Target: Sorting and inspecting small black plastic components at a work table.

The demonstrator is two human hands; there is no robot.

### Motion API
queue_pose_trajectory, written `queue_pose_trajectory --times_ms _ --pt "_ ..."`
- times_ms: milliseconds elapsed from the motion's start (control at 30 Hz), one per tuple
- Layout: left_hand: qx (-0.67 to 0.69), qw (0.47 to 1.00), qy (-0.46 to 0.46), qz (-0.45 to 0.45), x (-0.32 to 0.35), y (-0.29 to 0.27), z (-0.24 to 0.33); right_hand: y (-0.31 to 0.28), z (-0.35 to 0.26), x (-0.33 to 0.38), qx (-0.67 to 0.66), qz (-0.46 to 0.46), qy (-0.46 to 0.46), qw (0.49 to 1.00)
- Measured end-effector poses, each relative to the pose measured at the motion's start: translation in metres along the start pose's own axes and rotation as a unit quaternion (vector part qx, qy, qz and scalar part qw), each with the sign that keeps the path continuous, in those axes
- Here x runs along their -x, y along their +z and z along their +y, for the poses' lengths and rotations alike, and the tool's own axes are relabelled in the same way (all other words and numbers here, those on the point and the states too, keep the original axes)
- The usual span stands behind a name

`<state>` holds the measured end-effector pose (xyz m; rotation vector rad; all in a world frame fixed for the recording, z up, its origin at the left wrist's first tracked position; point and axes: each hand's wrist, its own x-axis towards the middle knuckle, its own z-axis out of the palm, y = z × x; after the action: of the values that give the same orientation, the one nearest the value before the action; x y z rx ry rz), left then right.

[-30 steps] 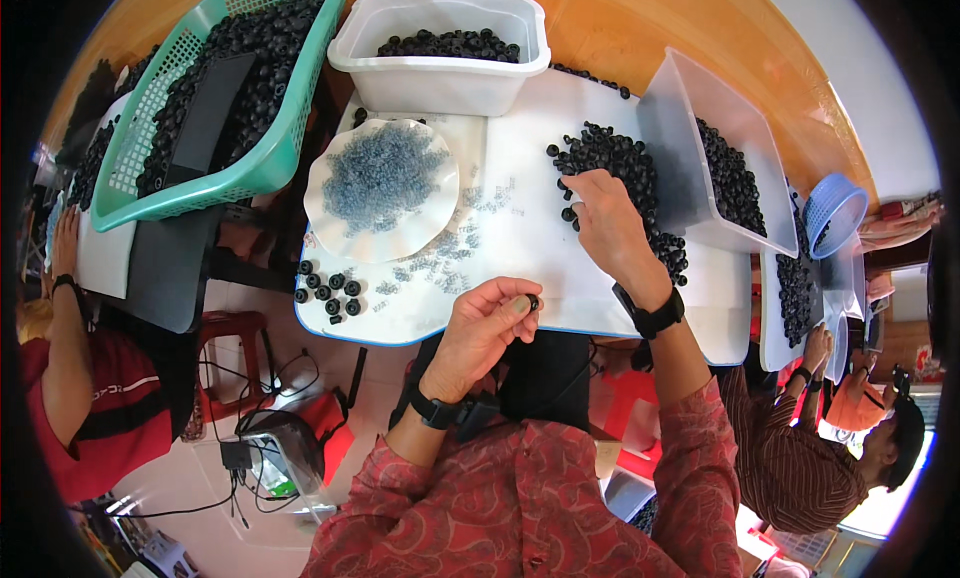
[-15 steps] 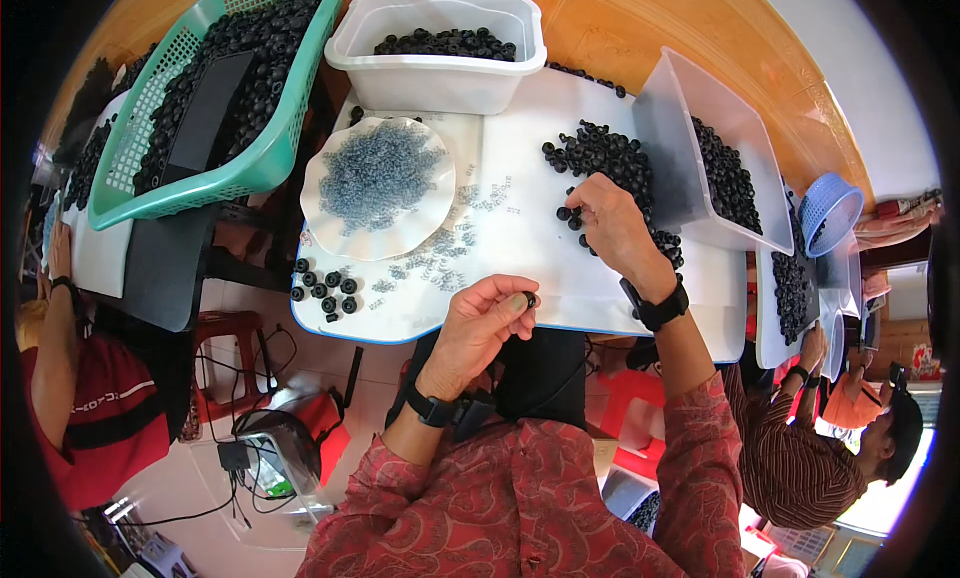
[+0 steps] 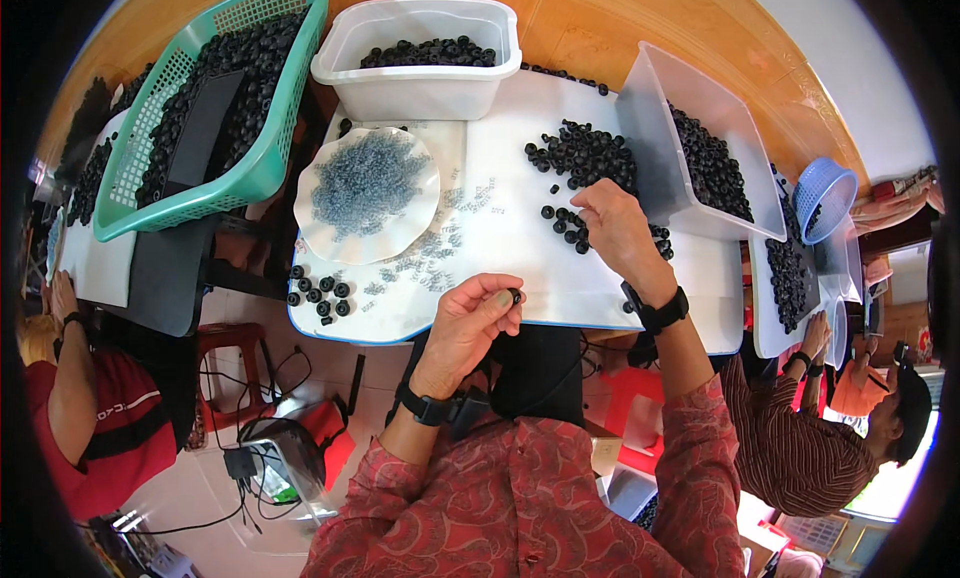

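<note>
My left hand is above the table's front edge, thumb and index finger pinching a small black rounded part. My right hand reaches over the table among loose black parts, its fingers bent and drawn together; whatever lies between the fingertips is hidden. Just left of the fingertips sits a small cluster of black parts, and a bigger pile of black parts lies beyond. To the left, a white scalloped plate carries many small, clear greyish pieces; more are scattered beside it.
Several black parts stand at the table's left front corner. A white tub and a clear bin of black parts stand at the back and right. A green basket is at left. Other people sit on both sides.
The whole view has shifted slightly. My right hand has moved a little over the black parts, uncovering the small cluster beside its fingertips. My left hand keeps its black part.
</note>
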<state>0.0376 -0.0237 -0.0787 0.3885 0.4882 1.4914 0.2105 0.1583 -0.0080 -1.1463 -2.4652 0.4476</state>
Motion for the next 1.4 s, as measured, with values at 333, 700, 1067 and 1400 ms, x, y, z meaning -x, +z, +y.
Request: queue_pose_trajectory --times_ms 333,700,1067,1400 --pt "-0.017 1.000 -0.002 0.011 0.000 0.001 0.000 0.013 -0.003 0.001 0.082 -0.006 -0.054 0.995" --pt "-0.032 0.999 -0.001 0.017 -0.001 0.001 -0.001 0.007 -0.002 0.003 0.114 0.004 -0.071 0.991" --pt "-0.014 1.000 0.005 0.015 -0.001 0.003 -0.002 0.011 0.007 0.014 0.152 -0.011 -0.072 0.986" --pt "-0.003 1.000 0.006 0.003 -0.001 -0.001 -0.003 0.001 0.000 0.024 0.062 0.097 -0.065 0.991"
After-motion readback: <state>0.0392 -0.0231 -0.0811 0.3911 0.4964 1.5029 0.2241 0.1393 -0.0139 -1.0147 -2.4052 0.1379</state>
